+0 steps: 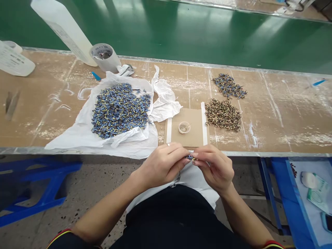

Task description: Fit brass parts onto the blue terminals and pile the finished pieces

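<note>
My left hand point(164, 164) is closed in a pinch just past the table's front edge, gripping a small blue-and-yellow piece point(190, 157). Against the same piece, the fingertips of my right hand point(216, 167) are pinched together at its yellowish end; fingers hide most of it. In front of both hands, a small clear cup point(184, 127) with a thin stick in it stands on a cardboard pad point(190, 140). To the left, a heap of small blue-and-yellow pieces point(119, 112) lies on white paper point(75, 133).
At right lie a brownish heap of small parts point(223, 114) and a blue-brown heap point(228, 85). A tape roll point(110, 60), a tall white bottle point(67, 33) and another bottle point(15, 60) stand at left. A blue stool point(38, 180) is below; a blue-framed tray point(310, 204) sits lower right.
</note>
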`<state>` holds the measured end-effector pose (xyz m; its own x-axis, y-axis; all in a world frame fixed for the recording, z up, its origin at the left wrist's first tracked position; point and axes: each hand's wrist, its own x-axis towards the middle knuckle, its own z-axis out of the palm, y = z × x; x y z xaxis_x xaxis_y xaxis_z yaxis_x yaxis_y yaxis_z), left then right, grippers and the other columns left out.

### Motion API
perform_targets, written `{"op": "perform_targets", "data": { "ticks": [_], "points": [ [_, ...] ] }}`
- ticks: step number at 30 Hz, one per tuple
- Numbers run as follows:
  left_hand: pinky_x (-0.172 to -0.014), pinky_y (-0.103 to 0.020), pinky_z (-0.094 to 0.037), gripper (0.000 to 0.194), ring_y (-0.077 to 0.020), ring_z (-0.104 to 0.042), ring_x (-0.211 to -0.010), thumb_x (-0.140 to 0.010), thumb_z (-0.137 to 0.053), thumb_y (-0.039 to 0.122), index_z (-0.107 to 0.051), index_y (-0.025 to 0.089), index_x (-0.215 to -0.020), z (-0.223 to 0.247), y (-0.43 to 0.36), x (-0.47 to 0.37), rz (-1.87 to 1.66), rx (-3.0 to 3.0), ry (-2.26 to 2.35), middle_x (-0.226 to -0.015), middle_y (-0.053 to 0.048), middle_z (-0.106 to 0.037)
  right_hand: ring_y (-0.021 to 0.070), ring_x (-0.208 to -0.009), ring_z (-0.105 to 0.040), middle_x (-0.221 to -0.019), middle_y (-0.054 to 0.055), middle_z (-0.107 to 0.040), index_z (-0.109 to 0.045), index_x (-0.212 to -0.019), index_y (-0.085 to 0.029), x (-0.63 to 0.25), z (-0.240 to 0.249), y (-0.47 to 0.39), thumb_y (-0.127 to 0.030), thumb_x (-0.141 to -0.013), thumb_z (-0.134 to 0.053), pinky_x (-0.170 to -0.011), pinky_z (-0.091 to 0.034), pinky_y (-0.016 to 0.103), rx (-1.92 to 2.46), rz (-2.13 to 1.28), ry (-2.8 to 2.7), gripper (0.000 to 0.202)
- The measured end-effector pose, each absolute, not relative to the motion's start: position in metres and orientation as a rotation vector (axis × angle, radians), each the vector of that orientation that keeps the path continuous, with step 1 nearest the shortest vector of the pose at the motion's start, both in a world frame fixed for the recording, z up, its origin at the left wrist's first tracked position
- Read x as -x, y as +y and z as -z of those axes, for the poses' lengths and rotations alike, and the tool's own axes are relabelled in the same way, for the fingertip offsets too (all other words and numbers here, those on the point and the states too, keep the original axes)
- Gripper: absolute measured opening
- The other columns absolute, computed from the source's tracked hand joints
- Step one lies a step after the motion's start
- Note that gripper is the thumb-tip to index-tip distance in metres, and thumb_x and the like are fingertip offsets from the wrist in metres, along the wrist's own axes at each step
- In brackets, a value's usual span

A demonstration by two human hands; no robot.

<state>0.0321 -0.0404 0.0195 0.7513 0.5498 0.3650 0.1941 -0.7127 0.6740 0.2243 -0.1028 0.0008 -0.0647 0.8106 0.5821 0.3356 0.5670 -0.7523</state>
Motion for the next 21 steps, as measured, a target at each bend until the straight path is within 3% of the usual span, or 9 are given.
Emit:
{"op": "perform_targets", "data": {
  "ticks": [12,21],
  "points": [
    [-0.06,-0.026,-0.041,0.014,-0.0142,-0.051,-0.065,-0.101,-0.041,0.025,-0.049,0.017,-0.091,-0.0182,-0.0423,-0.031,-0.692,-2.284,0.547,-0.076,-0.001,-0.054,0.0189,-0.083,-0.071,-0.095,0.008,-0.073,-0.07,-0.11,-0.022,-0.2233,-0.0007,-0.1047,-0.006,-0.086,-0.069,-0.069,-0.059,0.031,0.994,-0.506,-1.651,0.029],
    [-0.064,-0.028,-0.044,0.017,-0.0159,-0.049,-0.066,-0.098,-0.046,0.02,-0.056,0.017,-0.085,-0.0164,-0.0411,-0.0299,-0.863,-2.633,0.588,-0.074,-0.003,-0.058,0.0206,-0.082,-0.071,-0.095,0.007,-0.074,-0.068,-0.112,-0.026,-0.2189,0.0019,-0.1057,-0.011,-0.086,-0.07,-0.068,-0.059,0.034,1.032,-0.55,-1.581,0.03]
  ]
}}
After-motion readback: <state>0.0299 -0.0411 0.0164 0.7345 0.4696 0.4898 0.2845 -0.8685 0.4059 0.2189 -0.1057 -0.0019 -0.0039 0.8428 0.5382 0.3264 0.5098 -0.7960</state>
